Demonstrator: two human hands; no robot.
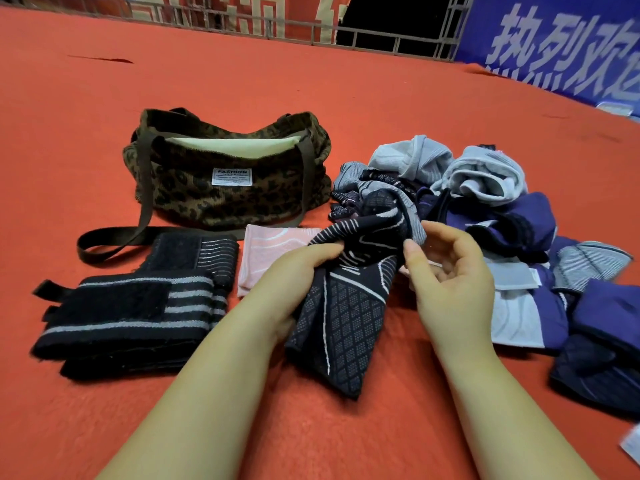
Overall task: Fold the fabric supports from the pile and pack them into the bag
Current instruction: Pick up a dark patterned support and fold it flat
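Note:
A dark navy knit support (343, 320) with a white diamond pattern hangs between my hands over the red carpet. My left hand (294, 282) grips its upper left part. My right hand (450, 278) pinches its upper right edge between thumb and fingers. The pile of grey, navy and purple supports (485, 209) lies at the right. The leopard-print bag (228, 171) stands open at the back left, with a pale lining showing. A folded pink support (266, 251) lies in front of the bag.
Two black wraps with grey stripes (135, 303) lie at the left, beside the bag's long strap (114, 240). Red carpet (311, 438) covers the floor. A blue banner (561, 46) and a metal railing (381, 32) stand at the back.

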